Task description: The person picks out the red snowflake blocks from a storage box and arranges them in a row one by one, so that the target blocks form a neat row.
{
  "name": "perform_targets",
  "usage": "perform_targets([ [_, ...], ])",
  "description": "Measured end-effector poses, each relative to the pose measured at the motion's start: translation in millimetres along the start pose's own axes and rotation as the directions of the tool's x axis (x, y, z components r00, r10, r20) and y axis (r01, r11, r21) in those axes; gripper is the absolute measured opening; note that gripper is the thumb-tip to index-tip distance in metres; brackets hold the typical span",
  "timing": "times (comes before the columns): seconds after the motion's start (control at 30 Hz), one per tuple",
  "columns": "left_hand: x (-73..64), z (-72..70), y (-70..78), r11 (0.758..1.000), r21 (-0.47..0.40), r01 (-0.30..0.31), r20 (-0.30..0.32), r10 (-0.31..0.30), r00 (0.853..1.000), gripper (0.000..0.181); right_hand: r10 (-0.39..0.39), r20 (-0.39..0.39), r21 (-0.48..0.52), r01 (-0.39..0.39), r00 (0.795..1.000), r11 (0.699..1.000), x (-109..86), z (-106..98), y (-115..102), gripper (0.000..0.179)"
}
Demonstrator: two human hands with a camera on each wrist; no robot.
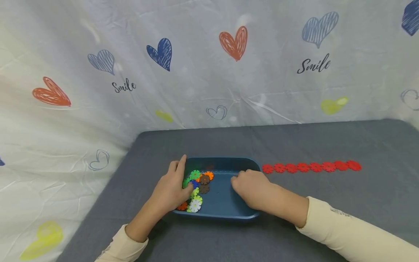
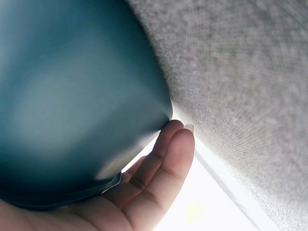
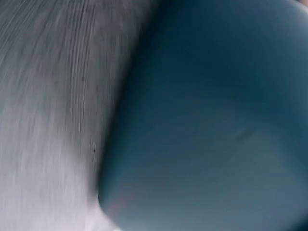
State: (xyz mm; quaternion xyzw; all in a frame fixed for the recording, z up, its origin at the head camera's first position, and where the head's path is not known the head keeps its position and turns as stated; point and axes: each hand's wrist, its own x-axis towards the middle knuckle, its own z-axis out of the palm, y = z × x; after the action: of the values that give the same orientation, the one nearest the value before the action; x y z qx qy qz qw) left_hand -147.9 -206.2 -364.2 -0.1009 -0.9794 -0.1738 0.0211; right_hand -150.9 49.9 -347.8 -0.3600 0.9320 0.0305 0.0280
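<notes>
A blue plastic tray (image 1: 222, 217) lies on the grey cloth, seen from outside in both wrist views. My left hand (image 1: 171, 187) grips its left rim, thumb inside and fingers along the outer wall; in the left wrist view the left-hand fingers (image 2: 168, 168) run beside the wall. Notched plastic discs gather at the tray's left side, including a white disc (image 1: 195, 205), a brown disc (image 1: 204, 179) and a green disc (image 1: 195, 174). My right hand (image 1: 252, 189), fingers curled, overlaps the tray's right side; I cannot tell whether it holds anything.
A row of several red notched discs (image 1: 315, 167) stretches right from the tray's far right corner. Grey cloth (image 1: 203, 140) covers the table. Behind it hangs a pale curtain (image 1: 196, 87) printed with hearts and "Smile".
</notes>
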Motion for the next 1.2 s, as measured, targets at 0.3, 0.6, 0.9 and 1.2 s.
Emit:
perform_targets([
  [0.3,-0.5,0.0,0.1,1.000,0.004,0.008,0.007,-0.008,1.000,0.088,-0.099,-0.118,-0.033,0.096,0.988,0.995,3.3,12.5,0.8,0.015],
  [0.6,-0.5,-0.4,1.8,1.000,-0.001,0.004,0.005,-0.004,1.000,0.088,-0.125,0.035,0.352,0.105,0.991,0.930,2.3,5.6,11.7,0.022],
  [0.9,-1.2,-2.1,1.3,1.000,-0.007,-0.001,0.000,0.001,1.000,0.088,-0.221,-0.030,0.547,0.201,0.975,0.813,3.5,7.0,18.5,0.023],
  [1.2,-1.5,-1.1,0.8,1.000,-0.010,0.001,0.006,-0.001,1.000,0.088,-0.174,-0.154,0.667,0.232,0.973,0.708,7.3,10.5,22.2,0.019],
])
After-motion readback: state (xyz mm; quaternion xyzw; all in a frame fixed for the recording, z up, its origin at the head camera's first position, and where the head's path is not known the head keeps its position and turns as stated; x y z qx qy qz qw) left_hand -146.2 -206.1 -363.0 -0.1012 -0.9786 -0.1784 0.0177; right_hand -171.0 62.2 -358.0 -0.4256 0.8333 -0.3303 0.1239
